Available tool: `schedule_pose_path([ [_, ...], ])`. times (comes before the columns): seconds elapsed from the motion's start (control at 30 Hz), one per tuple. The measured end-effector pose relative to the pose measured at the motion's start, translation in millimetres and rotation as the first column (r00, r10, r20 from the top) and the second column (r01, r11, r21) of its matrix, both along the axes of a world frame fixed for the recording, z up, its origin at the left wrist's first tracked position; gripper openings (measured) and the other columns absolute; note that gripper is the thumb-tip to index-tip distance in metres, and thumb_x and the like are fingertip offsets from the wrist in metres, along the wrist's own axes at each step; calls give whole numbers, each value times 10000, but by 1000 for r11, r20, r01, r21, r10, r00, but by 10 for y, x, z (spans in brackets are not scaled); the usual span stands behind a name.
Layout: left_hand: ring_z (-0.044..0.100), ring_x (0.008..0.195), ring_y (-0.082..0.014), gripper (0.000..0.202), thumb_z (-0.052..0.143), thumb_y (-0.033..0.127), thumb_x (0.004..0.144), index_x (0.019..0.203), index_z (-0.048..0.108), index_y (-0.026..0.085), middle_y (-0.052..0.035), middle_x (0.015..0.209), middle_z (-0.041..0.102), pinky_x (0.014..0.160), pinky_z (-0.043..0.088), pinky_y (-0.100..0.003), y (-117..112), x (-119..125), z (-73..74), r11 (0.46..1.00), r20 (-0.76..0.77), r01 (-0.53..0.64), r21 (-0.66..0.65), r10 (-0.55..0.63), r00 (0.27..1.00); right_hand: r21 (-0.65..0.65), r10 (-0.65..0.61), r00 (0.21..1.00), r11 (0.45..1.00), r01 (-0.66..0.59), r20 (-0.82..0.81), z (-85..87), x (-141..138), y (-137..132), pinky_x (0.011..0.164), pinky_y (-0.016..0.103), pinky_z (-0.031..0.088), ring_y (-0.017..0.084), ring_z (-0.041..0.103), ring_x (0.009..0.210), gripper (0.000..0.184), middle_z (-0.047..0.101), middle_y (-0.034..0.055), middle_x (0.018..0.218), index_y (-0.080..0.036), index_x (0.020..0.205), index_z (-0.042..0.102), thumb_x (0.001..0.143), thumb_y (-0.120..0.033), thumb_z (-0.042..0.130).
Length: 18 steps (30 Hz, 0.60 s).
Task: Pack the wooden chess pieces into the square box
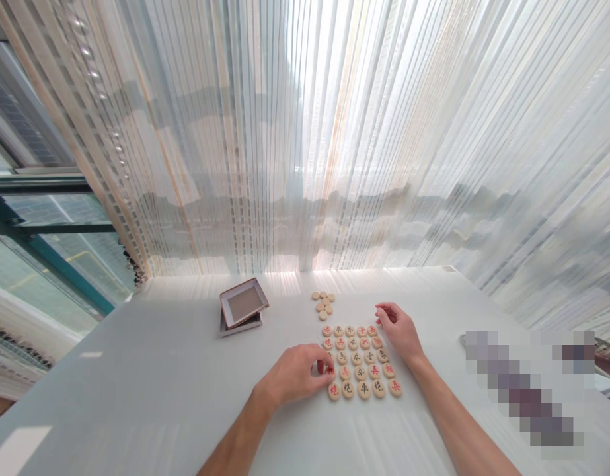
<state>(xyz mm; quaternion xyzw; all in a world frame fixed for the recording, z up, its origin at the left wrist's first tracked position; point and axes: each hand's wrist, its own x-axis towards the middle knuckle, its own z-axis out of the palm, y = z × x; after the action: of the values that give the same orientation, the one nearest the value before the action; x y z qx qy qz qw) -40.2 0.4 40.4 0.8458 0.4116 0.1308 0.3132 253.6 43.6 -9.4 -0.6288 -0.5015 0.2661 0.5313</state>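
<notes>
I see the round, pale, wood-look discs with red and black characters (364, 390) in five rows of five on the glossy white tabletop (176, 396), between my two hands. They lie flat, marked faces up and mostly just apart, which I judge keeps each character readable and leaves fingertips room around the rims. My bare left hand (295, 374) reaches in from the grid's left edge, thumb and fingers close together over a disc in the fourth row; I cannot tell whether they clamp it or merely touch it, since they partly hide that column. My bare right hand (400, 329), well apart from the left, hovers by the far right corner, fingers loosely curled, with nothing visible in them. Beyond the grid sits a loose cluster of plain, pale, round discs (323, 308), showing no characters. To the left, a shallow, brown-edged rectangular lid (245, 303) rests askew on a pale grey box tray (240, 328), outside both hands' reach lines. Sheer, striped white curtains (265, 165) hang behind; a pixelated patch on the right hides whatever lies there.
</notes>
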Motion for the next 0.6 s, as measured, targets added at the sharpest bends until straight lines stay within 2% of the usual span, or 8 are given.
schedule_pose_path([
  [0.2, 620, 766, -142, 160, 616, 357, 866, 949, 723, 273, 21, 893, 710, 724, 445, -230, 2, -12, -11, 1000, 10, 17, 4, -17, 1000, 4, 6, 1000, 1000, -6, 2, -10, 7, 6, 727, 341, 553, 217, 705, 731, 278, 738, 36, 827, -211, 951, 689, 834, -454, 620],
  [0.37, 634, 770, -149, 218, 587, 359, 885, 1040, 729, 299, 20, 899, 722, 741, 448, -240, 1, -7, -17, 1000, 3, 9, 4, -9, 1000, 5, 7, 1000, 1000, -7, 4, -23, 10, 10, 722, 336, 550, 212, 700, 715, 281, 735, 34, 814, -208, 948, 687, 833, -455, 619],
  [0.6, 638, 765, -151, 221, 583, 358, 879, 1003, 751, 288, 17, 889, 733, 725, 451, -237, -7, -7, -8, 1000, -3, 13, -3, -13, 1000, 8, 17, 1000, 1000, -17, 4, -36, 11, 17, 728, 331, 546, 211, 695, 742, 266, 724, 33, 831, -209, 956, 674, 842, -440, 608],
])
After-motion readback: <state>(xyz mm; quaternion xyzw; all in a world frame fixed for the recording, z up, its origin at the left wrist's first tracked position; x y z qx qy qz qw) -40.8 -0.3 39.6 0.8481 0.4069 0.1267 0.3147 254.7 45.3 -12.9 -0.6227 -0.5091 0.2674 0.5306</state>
